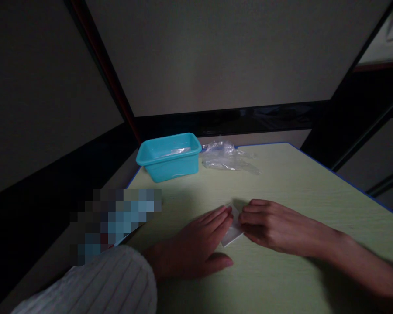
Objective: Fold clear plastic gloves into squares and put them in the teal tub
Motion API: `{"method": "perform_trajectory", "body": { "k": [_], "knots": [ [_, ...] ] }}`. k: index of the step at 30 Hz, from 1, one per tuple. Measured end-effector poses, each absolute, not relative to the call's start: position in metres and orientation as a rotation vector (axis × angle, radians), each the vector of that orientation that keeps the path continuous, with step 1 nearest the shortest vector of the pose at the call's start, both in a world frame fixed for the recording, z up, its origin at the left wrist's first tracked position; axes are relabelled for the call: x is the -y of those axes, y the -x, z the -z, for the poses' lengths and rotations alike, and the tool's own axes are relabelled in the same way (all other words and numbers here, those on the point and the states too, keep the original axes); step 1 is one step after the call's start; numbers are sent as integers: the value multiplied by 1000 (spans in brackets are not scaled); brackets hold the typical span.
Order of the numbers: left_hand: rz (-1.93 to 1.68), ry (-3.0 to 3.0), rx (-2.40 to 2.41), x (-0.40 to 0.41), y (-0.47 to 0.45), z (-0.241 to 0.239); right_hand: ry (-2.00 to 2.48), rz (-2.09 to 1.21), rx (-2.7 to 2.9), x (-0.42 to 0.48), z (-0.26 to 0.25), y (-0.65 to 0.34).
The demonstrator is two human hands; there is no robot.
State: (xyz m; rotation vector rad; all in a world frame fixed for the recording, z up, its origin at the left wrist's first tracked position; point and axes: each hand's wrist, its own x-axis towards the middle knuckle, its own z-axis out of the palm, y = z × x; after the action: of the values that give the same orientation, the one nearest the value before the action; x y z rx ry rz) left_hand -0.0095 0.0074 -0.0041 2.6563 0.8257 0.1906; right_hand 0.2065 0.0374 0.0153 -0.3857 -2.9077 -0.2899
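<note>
A small white sheet (232,233), which may be paper or thin plastic, is seen lying flat on the pale green table (301,187), near the front edge and between the two hands. It is pressed down by the left hand (196,246), which lies palm down with the fingers stretched out and close together, the fingertips resting on the sheet's left part and the thumb spread out along the table. The sheet's right edge is met by the right hand (275,229), whose fingers are held loosely curled and pointed leftward; whether the edge is pinched or only touched cannot be told in the dim light. A white ribbed sleeve (105,285) is worn on the left arm, while the right forearm is bare. Further back, well apart from the hands, a turquoise plastic tub (168,158) is set near the table's far left corner, with something clear and glossy inside it. Just to the right of the tub, a crumpled piece of clear plastic wrap (227,158) is spread on the table.
</note>
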Motion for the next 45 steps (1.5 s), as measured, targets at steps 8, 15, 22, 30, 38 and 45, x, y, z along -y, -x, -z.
{"method": "perform_trajectory", "body": {
  "k": [8, 15, 22, 30, 38, 45],
  "knots": [
    [-272, -2571, -864, -9, 9, 7, 472, 33, 2838, -37, -15, -203],
    [-569, -2182, -969, -10, 6, 3, 717, -713, 2443, -36, -20, -202],
    [-629, -1771, -1136, -15, 4, 1, 1003, -1241, 1832, -39, -28, -196],
    [-780, -921, -880, -8, -3, -1, 1009, -1473, 1407, -40, -21, -190],
    [-802, -742, -929, -4, -5, -3, 948, -1577, 1371, -37, -16, -188],
    [-798, -780, -916, -4, -6, -2, 1065, -1551, 1451, -38, -11, -189]
  ]
}}
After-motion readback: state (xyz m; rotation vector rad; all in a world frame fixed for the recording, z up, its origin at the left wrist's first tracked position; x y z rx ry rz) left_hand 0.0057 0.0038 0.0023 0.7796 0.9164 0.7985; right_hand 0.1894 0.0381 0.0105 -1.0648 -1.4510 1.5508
